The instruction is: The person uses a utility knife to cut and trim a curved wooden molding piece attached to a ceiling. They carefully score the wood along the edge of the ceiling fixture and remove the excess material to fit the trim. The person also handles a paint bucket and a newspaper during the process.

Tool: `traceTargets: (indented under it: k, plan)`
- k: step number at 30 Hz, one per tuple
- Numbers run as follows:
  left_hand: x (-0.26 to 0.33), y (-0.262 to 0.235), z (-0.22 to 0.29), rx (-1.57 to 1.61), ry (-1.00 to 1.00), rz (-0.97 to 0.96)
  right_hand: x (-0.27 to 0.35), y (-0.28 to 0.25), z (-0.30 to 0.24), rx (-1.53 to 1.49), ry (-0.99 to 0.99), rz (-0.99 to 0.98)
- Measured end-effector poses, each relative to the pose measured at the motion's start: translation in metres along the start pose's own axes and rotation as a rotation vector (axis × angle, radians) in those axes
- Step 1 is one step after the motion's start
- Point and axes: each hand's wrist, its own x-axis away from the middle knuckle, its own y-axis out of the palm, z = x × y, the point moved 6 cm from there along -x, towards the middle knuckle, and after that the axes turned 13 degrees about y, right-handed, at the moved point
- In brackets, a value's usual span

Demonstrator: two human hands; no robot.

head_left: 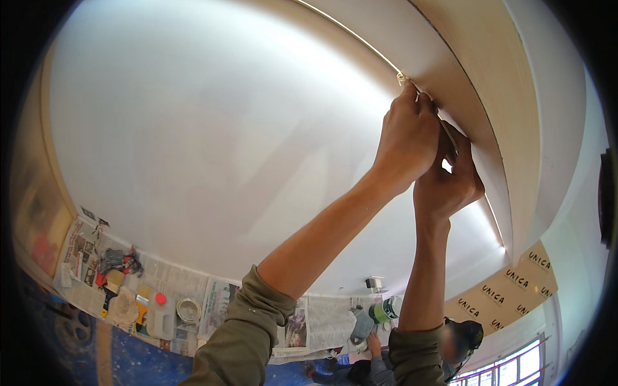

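Both my arms reach up to a narrow glowing groove (347, 29) between a white panel (193, 141) and a beige overhanging board (444, 64). My left hand (409, 138) is closed, its fingertips pressed at the groove. Just beyond those fingertips hangs a small curl of thin pale material (400, 78). My right hand (454, 186) is closed lower along the same groove, behind the left. A thin, narrow strip-like piece (449, 136) shows at its fingers; its kind is unclear. The left hand partly hides the right fingers, and what its own fingertips pinch is hidden.
Newspaper (170, 276) along the panel's foot bears a paintbrush (141, 302), a red-capped plastic jug (159, 315), an open tin (188, 311) and a green-labelled can (384, 311). Below right, a co-worker in a dark cap (473, 332) is close to my right arm. Printed cardboard (496, 296) stands behind.
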Motion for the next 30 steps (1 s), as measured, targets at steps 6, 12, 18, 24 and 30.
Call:
traceTargets:
  k: [6, 12, 18, 24, 30]
  plan:
    - [0.0, 0.002, 0.0, -0.019, 0.077, 0.016, 0.001, 0.0, 0.004, -0.059, 0.001, 0.063]
    - [0.004, 0.0, 0.004, -0.016, 0.041, 0.025, 0.002, 0.0, 0.003, -0.039, -0.023, 0.044]
    - [-0.002, -0.005, 0.003, -0.051, 0.01, 0.046, 0.001, 0.006, 0.004, -0.035, -0.037, 0.037]
    - [0.001, -0.003, 0.002, -0.011, 0.077, 0.033, 0.001, 0.002, -0.001, -0.101, 0.016, 0.047]
    - [0.003, -0.006, 0.004, -0.027, 0.04, 0.043, 0.002, 0.004, 0.001, -0.058, 0.005, 0.031]
